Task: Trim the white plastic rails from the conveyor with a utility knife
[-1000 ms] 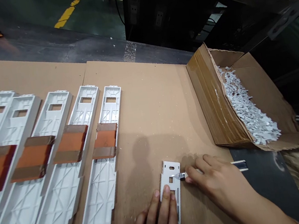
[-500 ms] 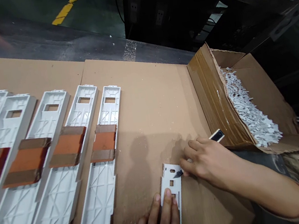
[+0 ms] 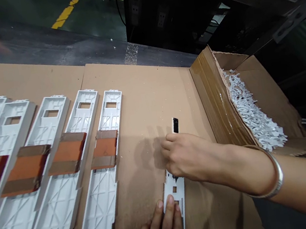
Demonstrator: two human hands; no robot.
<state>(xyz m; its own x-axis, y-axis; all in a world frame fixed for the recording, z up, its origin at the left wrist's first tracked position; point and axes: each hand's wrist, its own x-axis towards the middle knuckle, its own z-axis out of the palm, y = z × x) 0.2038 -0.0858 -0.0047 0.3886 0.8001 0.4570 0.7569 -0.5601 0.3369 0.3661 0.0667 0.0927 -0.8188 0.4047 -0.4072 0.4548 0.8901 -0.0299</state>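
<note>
Brown cardboard sheet (image 3: pixel 144 93) spreads left of the open cardboard box of white plastic scraps (image 3: pixel 213 99), with a row of long white ribbed plastic panels (image 3: pixel 101 196) well left of it. Right hand (image 3: pixel 187 157), fisted round a slim black-ended knife (image 3: pixel 175 125), sets the blade on the small white slotted plastic bracket (image 3: pixel 177 190) left of the box's near corner. Left hand (image 3: pixel 163 227), fingers flat, pins its near end.

small plate (image 3: pixel 175 191): white
cutter (image 3: pixel 175 125): black end, pale rim
long panels (image 3: pixel 100 189): white, criss-cross ribbing
cardboard strips (image 3: pixel 105 154): orange middle, brown ends
table sheet (image 3: pixel 146 104): plain tan
box (image 3: pixel 217 109): brown, with a glossy band of tape
scraps (image 3: pixel 251 116): white
bangle (image 3: pixel 279 173): silver
floor (image 3: pixel 94 13): dark green
floor line (image 3: pixel 67 9): yellow, worn
</note>
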